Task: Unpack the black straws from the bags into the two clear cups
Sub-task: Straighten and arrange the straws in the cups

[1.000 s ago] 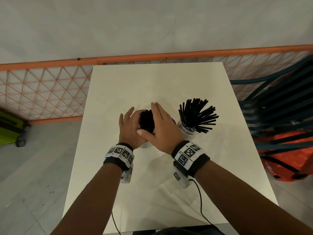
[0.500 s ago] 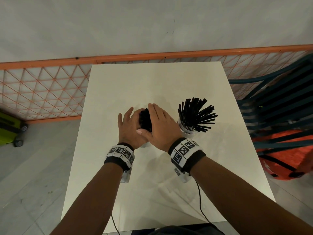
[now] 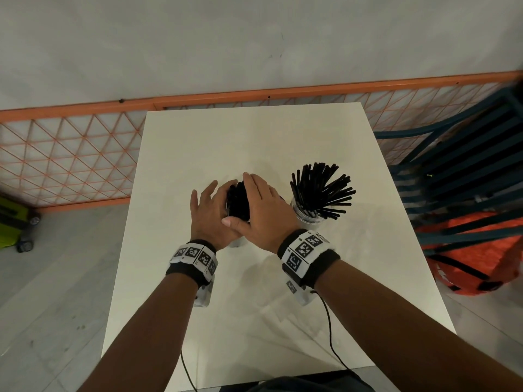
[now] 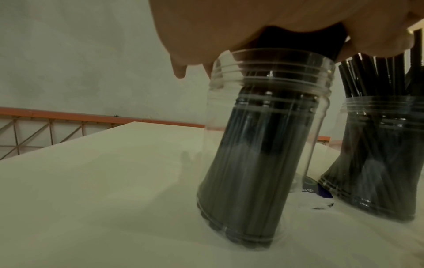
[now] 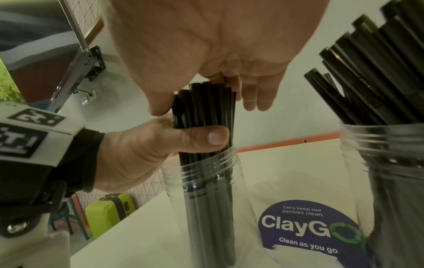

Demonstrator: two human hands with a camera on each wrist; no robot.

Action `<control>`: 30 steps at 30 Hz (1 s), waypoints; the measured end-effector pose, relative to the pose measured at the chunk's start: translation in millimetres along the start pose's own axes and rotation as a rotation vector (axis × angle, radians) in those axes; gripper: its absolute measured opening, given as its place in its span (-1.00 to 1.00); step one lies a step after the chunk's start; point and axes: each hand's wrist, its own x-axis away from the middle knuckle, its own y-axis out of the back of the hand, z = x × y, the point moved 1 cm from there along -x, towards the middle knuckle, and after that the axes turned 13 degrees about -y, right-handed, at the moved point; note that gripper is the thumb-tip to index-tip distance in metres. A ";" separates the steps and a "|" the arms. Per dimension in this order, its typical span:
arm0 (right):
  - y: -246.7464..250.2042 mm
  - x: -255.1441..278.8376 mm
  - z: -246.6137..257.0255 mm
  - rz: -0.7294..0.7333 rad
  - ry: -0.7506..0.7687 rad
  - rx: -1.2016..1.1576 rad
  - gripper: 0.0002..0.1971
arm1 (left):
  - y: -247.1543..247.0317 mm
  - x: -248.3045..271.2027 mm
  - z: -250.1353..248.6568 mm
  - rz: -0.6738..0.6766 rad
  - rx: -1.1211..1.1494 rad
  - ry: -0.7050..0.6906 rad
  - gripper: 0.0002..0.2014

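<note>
Little has shifted: left hand (image 3: 210,210) still grips the straws (image 5: 204,116) in the near cup (image 4: 263,145), right hand (image 3: 263,210) lying flat-fingered atop; full cup (image 3: 307,215) at 3 o'clock, so unpacking looks nearly done.

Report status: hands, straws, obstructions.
Left hand grips black straw bundle standing in near clear plastic cup; right hand flat on top. Nothing blocking.
</note>
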 end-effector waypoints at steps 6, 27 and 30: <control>23.3 18.8 -5.8 -0.129 -0.038 -0.098 -0.08 | 5.3 -1.3 -7.0 -0.073 0.071 0.019 0.03; 103.1 57.8 -162.5 -0.017 -0.343 -0.093 0.13 | -41.4 13.9 -125.9 0.087 0.583 0.145 0.12; 95.6 44.4 -170.5 0.126 -0.412 -0.079 0.30 | -62.2 -16.0 -118.6 0.100 0.598 0.206 0.29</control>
